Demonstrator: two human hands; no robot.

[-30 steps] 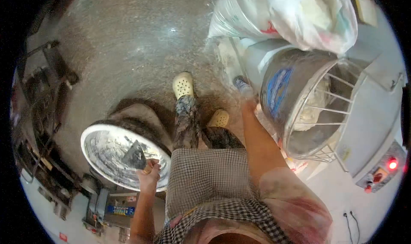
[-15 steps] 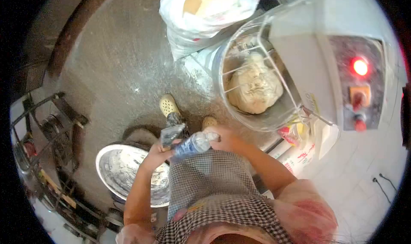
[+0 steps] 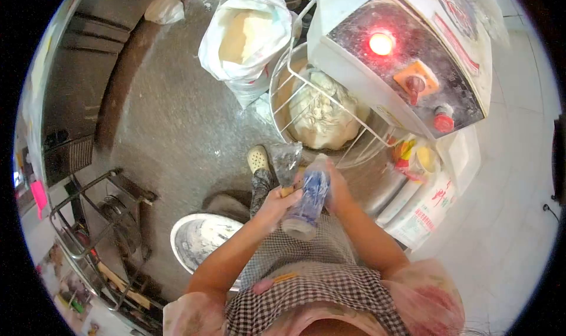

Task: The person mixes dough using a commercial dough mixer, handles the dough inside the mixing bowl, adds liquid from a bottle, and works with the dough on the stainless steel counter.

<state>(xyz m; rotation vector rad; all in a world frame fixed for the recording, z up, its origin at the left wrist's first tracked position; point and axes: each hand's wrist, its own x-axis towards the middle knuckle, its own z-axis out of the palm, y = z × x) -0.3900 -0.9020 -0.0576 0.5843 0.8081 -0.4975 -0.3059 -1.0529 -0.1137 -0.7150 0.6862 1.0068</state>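
In front of my apron I hold a clear plastic bottle with a blue label, its wide end toward me. My right hand is closed around its far end, partly hidden by the bottle. My left hand grips a dough scraper by its wooden handle, fingers against the bottle's side. The scraper's flour-smeared metal blade points away from me. Beyond the hands, a large lump of dough sits in the mixer bowl under a wire guard.
The mixer's control panel shows a lit red lamp. An open white flour sack stands left of the bowl. A floury white basin is on the floor by my left arm. A black metal rack stands farther left. Packages lie at right.
The bottle has turned from pointing right to pointing away from me, and my right hand has come nearer my left. The view has shifted, showing more of the mixer's panel.
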